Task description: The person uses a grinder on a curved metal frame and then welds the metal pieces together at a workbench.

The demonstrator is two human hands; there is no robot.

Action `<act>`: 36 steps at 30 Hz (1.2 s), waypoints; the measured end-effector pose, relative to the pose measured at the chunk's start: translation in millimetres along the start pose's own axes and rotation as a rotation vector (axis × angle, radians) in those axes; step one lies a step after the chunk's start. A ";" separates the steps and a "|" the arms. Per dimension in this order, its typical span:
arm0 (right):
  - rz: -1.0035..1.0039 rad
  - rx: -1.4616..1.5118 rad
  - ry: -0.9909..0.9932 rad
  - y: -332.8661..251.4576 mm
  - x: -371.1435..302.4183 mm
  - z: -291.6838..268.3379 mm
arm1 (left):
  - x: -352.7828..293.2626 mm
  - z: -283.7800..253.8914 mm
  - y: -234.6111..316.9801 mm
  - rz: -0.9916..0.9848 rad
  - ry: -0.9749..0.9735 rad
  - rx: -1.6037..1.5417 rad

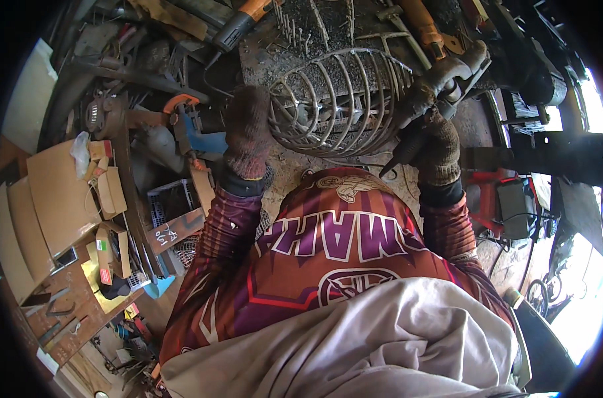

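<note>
An oval cage of bent metal rods (344,99) lies over the dark worktop in front of me, its ribs curving between the outer rims. My left hand (249,132), in a dark, worn knit glove, closes against the cage's left end; the fingertips are partly hidden. At the cage's right end, my right hand (437,149) wears a similar glove and is wrapped round a heavy grey metal tool (447,83) with a dark handle. The tool's upper part stands beyond the hand, next to the cage's right rim. Its exact kind cannot be made out.
A gritty metal plate (265,60) with upright rods lies beyond the cage. Orange-and-black tool (238,30) and hammer (404,33) lie at the back. Leftward are a blue tool (205,139), a crate (171,204) and cardboard boxes (59,192). A red stand (483,205) is at right.
</note>
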State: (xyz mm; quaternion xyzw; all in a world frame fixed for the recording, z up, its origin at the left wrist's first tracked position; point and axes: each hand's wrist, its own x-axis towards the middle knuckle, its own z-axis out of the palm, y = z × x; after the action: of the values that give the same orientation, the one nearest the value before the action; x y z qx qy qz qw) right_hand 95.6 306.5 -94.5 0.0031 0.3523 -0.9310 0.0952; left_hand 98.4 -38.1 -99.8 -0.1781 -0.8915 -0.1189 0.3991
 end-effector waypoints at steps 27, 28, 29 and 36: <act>-0.306 -0.543 0.059 -60.4 35.7 75.2 | 121.8 -19.1 34.2 -1.176 -0.698 -1.287; -0.289 -0.580 0.123 -61.0 30.5 71.2 | 125.9 -12.8 24.1 -1.204 -0.706 -1.306; -0.273 -0.616 0.187 -62.2 24.3 67.1 | 131.6 -2.5 11.9 -1.232 -0.713 -1.323; -0.209 -0.657 0.309 -34.6 -3.1 49.1 | 165.8 34.6 6.2 -0.853 -0.893 -1.273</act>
State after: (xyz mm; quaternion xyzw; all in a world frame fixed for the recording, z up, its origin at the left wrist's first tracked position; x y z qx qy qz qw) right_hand 95.5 300.2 -34.6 0.0770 0.6407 -0.7616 -0.0587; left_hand -24.7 16.8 3.0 -0.0488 -0.7193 -0.6505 -0.2390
